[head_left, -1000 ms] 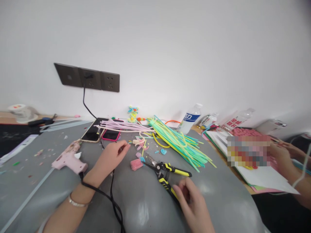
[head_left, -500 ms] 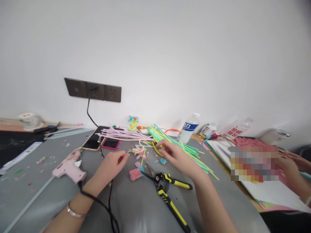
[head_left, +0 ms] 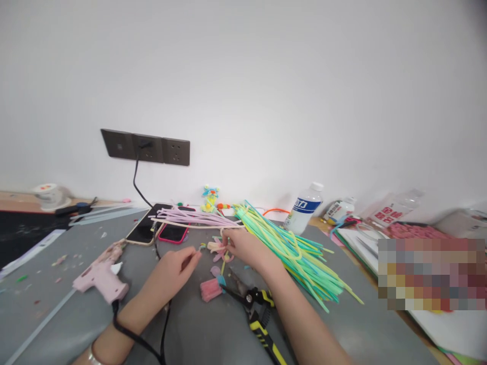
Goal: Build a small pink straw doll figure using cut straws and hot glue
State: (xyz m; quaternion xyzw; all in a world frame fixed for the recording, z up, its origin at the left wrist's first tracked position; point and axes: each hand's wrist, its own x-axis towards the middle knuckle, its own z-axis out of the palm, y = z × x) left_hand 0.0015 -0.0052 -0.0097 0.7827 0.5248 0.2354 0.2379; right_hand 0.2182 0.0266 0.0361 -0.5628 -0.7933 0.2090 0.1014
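My right hand has reached the pink pipe-cleaner offcuts.
Work centres there on my feed; my left hand sits apart. I can't tell either's grip.

The location is an indoor handicraft work area, consisting of a grey-covered table positioned against a plain white wall. Craft use is indicated by a corded pink glue gun, a bundle of green and yellow stems, yellow-and-black cutters and small coloured scraps; a dark socket panel on the wall holds an inserted plug. Whether the room is a home, a studio or an office cannot be determined.
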